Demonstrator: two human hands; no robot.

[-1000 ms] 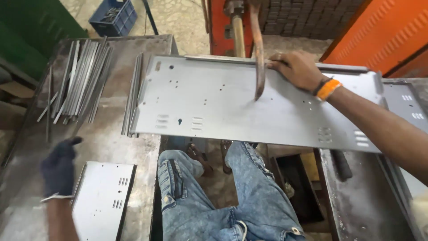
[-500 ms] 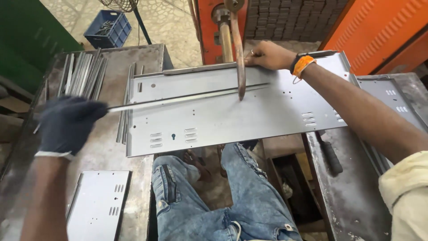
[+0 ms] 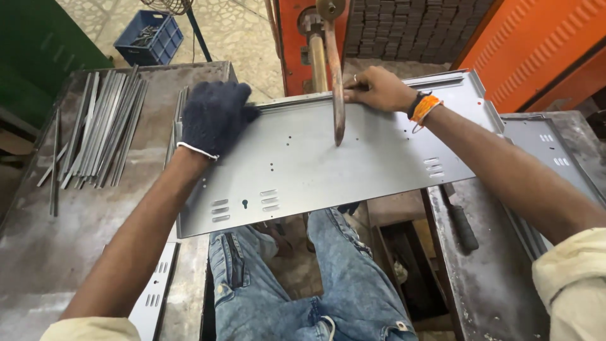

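A grey sheet-metal panel point(image 3: 315, 164) with slots and small holes lies across the gap between two steel tables, above my knees. A thin metal strip point(image 3: 297, 102) runs along its far edge. My left hand point(image 3: 214, 117), in a dark knitted glove, is curled over the strip's left end at the panel's far left corner. My right hand point(image 3: 377, 88), bare with an orange wristband, grips the panel's far edge beside the strip. A rusty vertical machine arm point(image 3: 336, 95) hangs just left of my right hand, its tip over the panel.
Several loose metal strips point(image 3: 95, 126) lie on the left table point(image 3: 57, 252). Another slotted panel point(image 3: 154, 297) sits at its near edge, and more panels point(image 3: 555, 158) are on the right table. A dark-handled tool point(image 3: 464, 227) lies there. An orange machine point(image 3: 293, 38) and a blue crate point(image 3: 148, 38) stand beyond.
My left hand carried a strip from the left table onto the panel and set it along the far edge. My right hand slid left along that edge towards the machine arm.
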